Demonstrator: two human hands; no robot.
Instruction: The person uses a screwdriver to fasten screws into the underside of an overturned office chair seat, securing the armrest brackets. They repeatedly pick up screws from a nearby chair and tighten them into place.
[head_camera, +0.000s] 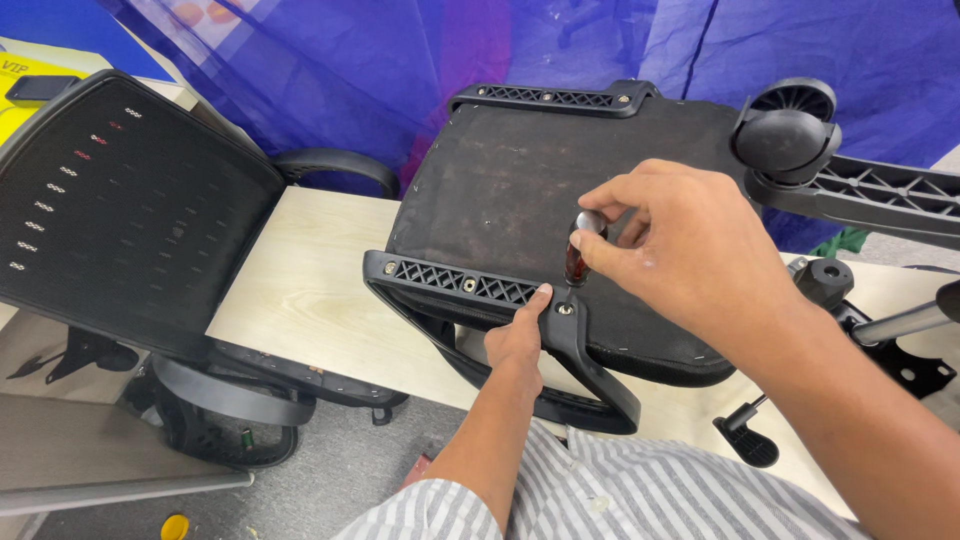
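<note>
Head view. Upturned chair seat (520, 190) lies underside up on a pale wooden table (300, 300), dark fabric bottom facing the camera. Black armrest (480, 290) sits along the seat's near edge, its ribbed mounting plate flat on the seat and its loop hanging off the table edge toward the person. Right hand (680, 240) is over the seat, fingers closed around the dark red handle of a screwdriver (578, 255); the tool stands nearly upright, its top knob between thumb and fingertips, its tip down at a screw (565, 309) in the armrest plate. Left hand (518, 335) comes up from below, gripping the armrest just beside that screw, thumb pressed on the plate's top edge, touching it; the screwdriver tip is just to the right of the thumb. A second armrest (550, 98) lies along the seat's far edge. Chair base (850, 180) with a caster (790, 130) lies at right, partly over the seat corner. Mesh backrest (120, 210) lies at left, well apart from both hands. Striped shirt sleeve (560, 500) fills the lower edge.
</note>
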